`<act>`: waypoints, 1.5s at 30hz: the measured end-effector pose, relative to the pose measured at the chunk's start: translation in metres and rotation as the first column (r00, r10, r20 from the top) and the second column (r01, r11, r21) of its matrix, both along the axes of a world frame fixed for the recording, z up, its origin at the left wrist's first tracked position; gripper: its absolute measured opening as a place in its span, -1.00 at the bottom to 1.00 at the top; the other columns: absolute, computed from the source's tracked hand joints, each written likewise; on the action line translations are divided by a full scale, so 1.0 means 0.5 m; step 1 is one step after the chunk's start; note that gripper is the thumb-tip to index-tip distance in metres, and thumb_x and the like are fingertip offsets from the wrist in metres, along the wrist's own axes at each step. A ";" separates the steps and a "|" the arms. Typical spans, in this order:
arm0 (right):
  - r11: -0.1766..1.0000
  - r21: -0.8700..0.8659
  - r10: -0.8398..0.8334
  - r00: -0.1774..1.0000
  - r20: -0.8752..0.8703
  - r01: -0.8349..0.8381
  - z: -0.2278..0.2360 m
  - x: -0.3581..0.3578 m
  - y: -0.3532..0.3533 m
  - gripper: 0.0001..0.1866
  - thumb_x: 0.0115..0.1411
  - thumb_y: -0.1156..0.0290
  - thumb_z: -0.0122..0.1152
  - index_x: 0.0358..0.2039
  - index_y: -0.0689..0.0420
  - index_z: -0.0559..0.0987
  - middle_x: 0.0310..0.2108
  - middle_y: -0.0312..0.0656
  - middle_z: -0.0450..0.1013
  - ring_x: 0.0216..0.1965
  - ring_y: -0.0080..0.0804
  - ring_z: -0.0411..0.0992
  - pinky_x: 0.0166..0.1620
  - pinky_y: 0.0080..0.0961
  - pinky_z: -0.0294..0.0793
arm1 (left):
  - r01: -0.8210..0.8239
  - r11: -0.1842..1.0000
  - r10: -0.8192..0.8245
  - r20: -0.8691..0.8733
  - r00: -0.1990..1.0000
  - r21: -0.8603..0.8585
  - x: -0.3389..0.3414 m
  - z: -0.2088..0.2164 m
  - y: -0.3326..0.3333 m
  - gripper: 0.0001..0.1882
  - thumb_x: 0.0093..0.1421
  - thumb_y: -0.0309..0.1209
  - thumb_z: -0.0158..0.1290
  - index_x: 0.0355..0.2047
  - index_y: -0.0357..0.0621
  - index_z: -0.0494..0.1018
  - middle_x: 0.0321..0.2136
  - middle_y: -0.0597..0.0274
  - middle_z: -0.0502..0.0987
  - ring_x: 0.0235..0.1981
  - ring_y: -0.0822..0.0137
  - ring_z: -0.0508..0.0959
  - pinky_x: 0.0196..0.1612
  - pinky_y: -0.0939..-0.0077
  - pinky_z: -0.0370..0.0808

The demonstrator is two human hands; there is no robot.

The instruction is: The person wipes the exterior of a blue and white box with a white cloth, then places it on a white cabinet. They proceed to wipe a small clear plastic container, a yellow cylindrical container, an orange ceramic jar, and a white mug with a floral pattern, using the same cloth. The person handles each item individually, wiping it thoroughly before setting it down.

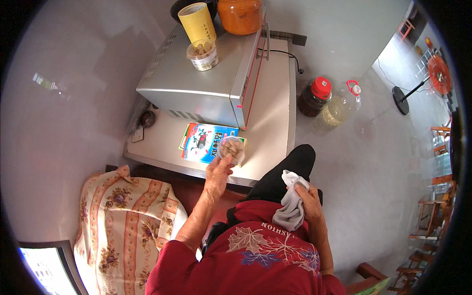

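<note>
1. Gripping a small clear tub (232,145) of brown, roundish pieces with the left hand (219,173), fingers closed on the side nearest the body.
2. Overlapping a blue printed packet (199,141) with that tub, at the near part of the worktop (270,120) – cannot tell whether lifted or resting.
3. Clutching a crumpled greyish-white cloth (291,205) in the right hand (310,200), fingers closed around one side, loose folds hanging toward the red shirt (236,265).
4. Holding the hands well apart – the left farther out, the right nearer the body and clear of the worktop.
5. Facing a silver microwave oven (196,73) beyond the left hand, with a second tub (203,59) of similar brown pieces on top, just before a yellow cup (197,23) and near an orange pot (239,17).
6. Having a dark jar (309,104) with a red lid, and a clear bottle (338,105) beside it, on the floor (364,167) well beyond the right hand.
7. Having a floral cloth (118,221) to the left of the left hand, closer to the body.
</note>
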State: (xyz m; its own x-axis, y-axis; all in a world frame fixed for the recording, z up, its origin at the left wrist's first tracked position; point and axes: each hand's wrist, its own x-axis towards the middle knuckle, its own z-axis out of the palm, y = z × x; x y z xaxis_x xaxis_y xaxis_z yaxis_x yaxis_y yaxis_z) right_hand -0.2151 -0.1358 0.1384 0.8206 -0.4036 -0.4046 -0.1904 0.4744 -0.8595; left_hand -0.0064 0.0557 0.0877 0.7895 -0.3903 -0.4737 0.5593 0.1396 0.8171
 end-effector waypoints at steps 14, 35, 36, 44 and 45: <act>1.000 -0.025 -0.003 0.999 -0.039 0.002 -0.002 -0.003 -0.002 -0.70 0.26 0.27 0.01 -0.15 0.23 0.49 -0.49 -0.32 0.45 -0.50 -0.63 0.40 -0.43 -0.67 0.39 | -0.135 0.965 0.115 0.101 0.988 0.227 0.079 -0.027 0.002 -0.44 0.10 -0.27 0.17 -0.03 -0.40 0.26 -0.30 0.14 0.47 -0.40 0.28 0.52 -0.43 0.51 0.42; 0.983 0.098 -0.149 0.985 -0.090 0.157 -0.014 -0.060 -0.022 -0.63 0.25 0.28 0.00 -0.05 0.27 0.46 -0.41 -0.28 0.48 -0.45 -0.60 0.45 -0.37 -0.64 0.47 | -0.471 0.871 0.490 -0.193 0.850 0.136 0.005 -0.250 -0.322 -0.50 0.00 -0.38 0.11 -0.07 -0.26 0.20 -0.05 0.17 0.35 -0.08 0.24 0.41 -0.08 0.26 0.42; 0.982 0.104 -0.147 0.985 -0.086 0.156 -0.016 -0.061 -0.024 -0.63 0.25 0.27 0.00 -0.05 0.27 0.46 -0.42 -0.28 0.48 -0.46 -0.60 0.45 -0.37 -0.64 0.47 | -0.463 0.875 0.483 -0.183 0.856 0.141 0.006 -0.252 -0.327 -0.47 0.00 -0.36 0.12 -0.05 -0.27 0.19 -0.04 0.16 0.35 -0.08 0.24 0.41 -0.08 0.26 0.42; 0.989 0.137 -0.052 0.996 -0.072 0.062 -0.004 -0.039 -0.028 -0.64 0.24 0.27 0.05 -0.06 0.27 0.45 -0.41 -0.27 0.47 -0.44 -0.62 0.43 -0.36 -0.63 0.47 | -0.529 0.848 0.516 -0.236 0.824 0.007 0.096 -0.452 -0.249 -0.47 0.08 -0.43 0.13 0.06 -0.13 0.21 0.03 0.15 0.34 0.05 0.19 0.36 0.09 0.16 0.30; 0.991 0.104 -0.082 0.994 -0.079 0.090 -0.008 -0.038 -0.027 -0.63 0.23 0.27 0.05 -0.04 0.26 0.43 -0.39 -0.26 0.46 -0.41 -0.60 0.42 -0.34 -0.63 0.46 | -0.318 0.936 0.315 0.042 0.948 0.153 0.070 -0.454 -0.238 -0.46 0.09 -0.41 0.13 0.07 -0.13 0.20 0.03 0.12 0.35 0.06 0.17 0.36 0.10 0.17 0.29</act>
State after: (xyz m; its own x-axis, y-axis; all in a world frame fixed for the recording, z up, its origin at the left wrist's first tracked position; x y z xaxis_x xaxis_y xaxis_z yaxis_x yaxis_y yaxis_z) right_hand -0.2341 -0.1495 0.1343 0.7508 -0.4226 -0.5077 -0.2062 0.5803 -0.7879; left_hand 0.0288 -0.0634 -0.1394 0.8683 -0.0416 -0.4943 0.4933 0.1775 0.8515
